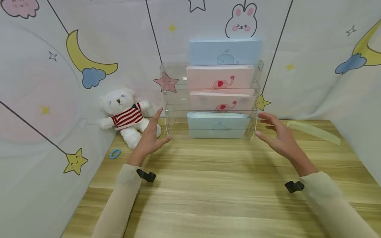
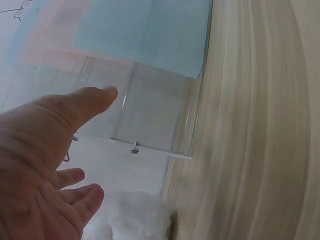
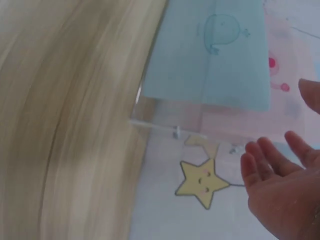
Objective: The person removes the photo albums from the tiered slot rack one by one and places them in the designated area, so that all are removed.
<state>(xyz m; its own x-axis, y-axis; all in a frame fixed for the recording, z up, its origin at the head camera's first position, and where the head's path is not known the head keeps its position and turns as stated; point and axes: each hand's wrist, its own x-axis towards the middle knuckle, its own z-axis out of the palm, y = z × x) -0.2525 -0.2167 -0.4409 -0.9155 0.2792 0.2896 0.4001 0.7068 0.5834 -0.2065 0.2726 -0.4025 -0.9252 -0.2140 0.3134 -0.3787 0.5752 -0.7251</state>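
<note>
Wood-grained counter (image 1: 193,191) fills the near ground, and above it the left sleeve (image 1: 119,201) and right sleeve (image 1: 336,208) reach forward, angling slightly inward. Past the cuffs, the left hand (image 1: 151,135) has its thumb spread well away from its fingers, while the right hand (image 1: 279,135) mirrors it with fingers gently bent and thumb apart. Both hands are empty and held wide, just beside the two ends of a clear tiered rack (image 1: 177,130); whether any fingertip touches the plastic, I cannot tell. That rack stands upright between them, towards the back of the counter, with a mint folder (image 1: 218,129) in the front tier, a lower pink folder (image 1: 221,100) and an upper pink folder (image 1: 220,77) behind, and a blue folder (image 1: 224,53) highest at the rear. Uneven pressure from the two sides could skew or tip the rack, I judge, and a tilt might send the folders sliding along their tiers, since they leave a gap at the left. Smooth, see-through edges are also easy to misjudge and slip from. Close behind the left hand sits a white teddy bear (image 1: 126,112), which a careless sweep could knock; farthest back hangs a patterned cloth (image 1: 125,33).
</note>
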